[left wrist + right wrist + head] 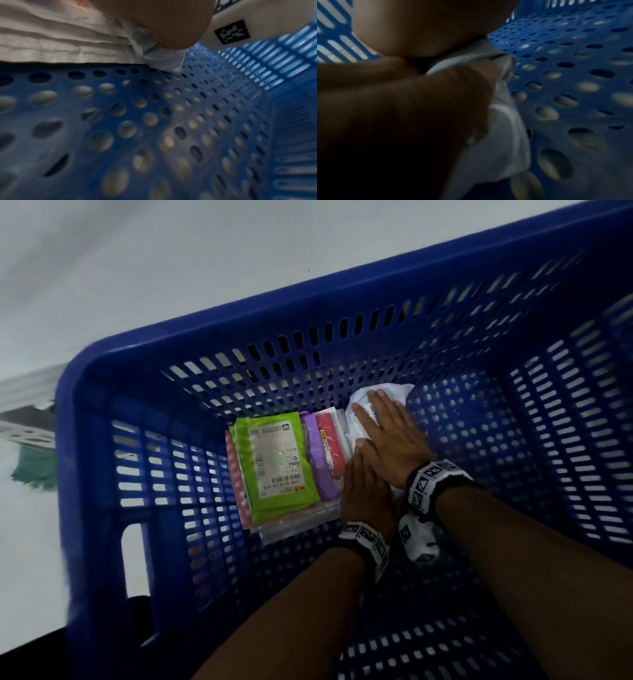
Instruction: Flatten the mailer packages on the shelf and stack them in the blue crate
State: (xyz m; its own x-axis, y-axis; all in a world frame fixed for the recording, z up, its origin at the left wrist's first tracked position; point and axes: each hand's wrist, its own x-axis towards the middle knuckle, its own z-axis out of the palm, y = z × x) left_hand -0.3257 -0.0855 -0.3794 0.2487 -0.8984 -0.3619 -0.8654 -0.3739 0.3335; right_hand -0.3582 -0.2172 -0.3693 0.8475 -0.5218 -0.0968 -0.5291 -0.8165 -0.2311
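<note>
Your right hand (387,440) lies flat, fingers straight, pressing a crinkled white mailer (380,397) onto the perforated floor of the blue crate (239,320), near its far wall. Your left hand (364,491) is also flat, fingers straight, touching the right hand and resting on the mailer's near end. The mailer's long axis runs from you toward the far wall. Just left lies a stack of flat glossy mailers: green (277,463) with a printed label on top, purple (320,460), pink (330,445).

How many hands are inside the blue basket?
2. The right hand presses flat on the white mailer on the crate floor; the left hand lies flat just beside it, partly under the right.
</note>
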